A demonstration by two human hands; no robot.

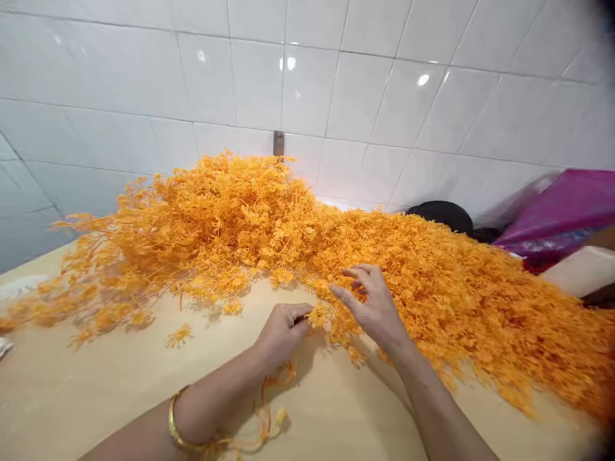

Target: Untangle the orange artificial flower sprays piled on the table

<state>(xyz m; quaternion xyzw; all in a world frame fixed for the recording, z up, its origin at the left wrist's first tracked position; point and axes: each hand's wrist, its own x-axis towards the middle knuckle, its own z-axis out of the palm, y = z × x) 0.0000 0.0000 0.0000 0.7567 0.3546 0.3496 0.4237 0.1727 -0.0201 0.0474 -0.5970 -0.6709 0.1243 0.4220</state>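
A big heap of orange artificial flower sprigs (250, 218) spreads across the table. My left hand (283, 330) is closed, thumb and fingers pinching an orange sprig (318, 315) at the heap's front edge. Curly orange stems (264, 416) trail on the table below that hand, partly hidden by the forearm; whether they join the pinched sprig I cannot tell. My right hand (372, 304) hovers just right of the sprig, fingers apart and curved, with nothing visible between them. Behind it lies the denser right part of the heap.
A loose orange piece (179, 335) lies on the pale tabletop (120, 384) at left. White tiled wall (312, 83) stands behind, with a small metal bracket (278, 143). At right are a black rounded object (442, 215) and a purple bag-like item (562, 211).
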